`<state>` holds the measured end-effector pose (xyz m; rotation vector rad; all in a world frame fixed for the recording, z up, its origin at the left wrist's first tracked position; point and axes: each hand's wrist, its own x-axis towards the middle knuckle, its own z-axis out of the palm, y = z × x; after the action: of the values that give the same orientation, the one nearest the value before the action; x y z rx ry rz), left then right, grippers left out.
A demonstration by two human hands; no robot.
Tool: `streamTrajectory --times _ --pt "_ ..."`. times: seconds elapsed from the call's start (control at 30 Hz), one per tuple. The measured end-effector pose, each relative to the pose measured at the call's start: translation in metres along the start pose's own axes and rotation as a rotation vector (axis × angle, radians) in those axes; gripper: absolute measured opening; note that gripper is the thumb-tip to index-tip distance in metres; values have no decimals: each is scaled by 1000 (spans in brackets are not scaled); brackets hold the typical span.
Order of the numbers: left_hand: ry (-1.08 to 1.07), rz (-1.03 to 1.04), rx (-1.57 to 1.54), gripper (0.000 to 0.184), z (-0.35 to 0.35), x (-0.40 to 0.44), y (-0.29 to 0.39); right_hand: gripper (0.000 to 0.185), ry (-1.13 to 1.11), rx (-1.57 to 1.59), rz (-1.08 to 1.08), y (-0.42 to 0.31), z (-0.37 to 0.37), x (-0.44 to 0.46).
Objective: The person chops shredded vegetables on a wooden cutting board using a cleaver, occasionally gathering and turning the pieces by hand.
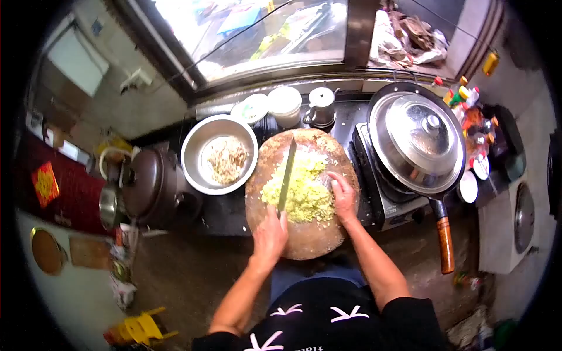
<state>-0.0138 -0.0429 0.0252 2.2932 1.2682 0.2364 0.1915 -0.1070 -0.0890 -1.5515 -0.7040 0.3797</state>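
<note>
The dark table (222, 221) ran below the window and carried everything near the hands. On its right stood a stove (401, 209), and on that a pan (398, 89) with its wooden handle pointing back toward the person. A domed metal lid (410, 143) covered the pan. The round wooden board (313, 248) lay in the middle, directly in front of the person, with a dark lidded pot (149, 184) well off to its left. Between those two, just beside the board, sat a metal bowl (190, 161). A heap of finely chopped greens (307, 199) spread across the middle of the board. The knife (288, 175) stood over the left part of this heap, tip pointing away from the person. A pale brown chopped mixture (225, 159) lay inside the bowl. The left hand (270, 235) had its grip closed around the knife's handle. The right hand (343, 199) was at the heap's right edge, fingers bent; whether its grip was pinching any pieces could not be told. Behind the board stood a white tub (285, 108) and, to its right, a metal jug (320, 111).
</note>
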Motion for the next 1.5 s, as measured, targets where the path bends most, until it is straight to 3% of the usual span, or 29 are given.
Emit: streamTrajectory --times 0.03,0.1,0.2,0.3,0.37,0.5,0.8,0.9,0.93,1.07,1.3,1.5 --pt "30 32 -19 28 13 -1 -5 28 46 27 56 -2 -5 1" --pt "-122 44 95 29 31 5 -13 29 83 2 5 7 -12 -2" --pt "-175 4 30 28 5 6 0 29 108 -26 30 -3 -22 -5" --pt "-80 -24 -12 30 16 -9 4 28 142 -57 -10 -1 -26 -4" --pt "-209 26 105 29 34 -8 -5 27 153 -74 -30 3 -22 -1" --pt "-206 77 84 27 4 1 -6 26 169 -106 -80 3 -23 11" --pt "39 137 264 29 -14 79 -72 26 192 -116 -71 5 -26 25" --pt "33 264 327 24 -1 112 -81 26 201 -141 -55 9 -24 24" --pt "99 423 360 22 3 118 -79 26 202 -155 -46 11 -23 22" --pt "-90 528 297 24 5 139 -76 27 225 -126 -54 13 -20 23" --pt "-375 739 497 26 -31 128 -74 27 260 -116 -19 7 -22 16" --pt "-136 759 433 18 -20 176 -62 27 387 -91 66 -4 -44 -12"
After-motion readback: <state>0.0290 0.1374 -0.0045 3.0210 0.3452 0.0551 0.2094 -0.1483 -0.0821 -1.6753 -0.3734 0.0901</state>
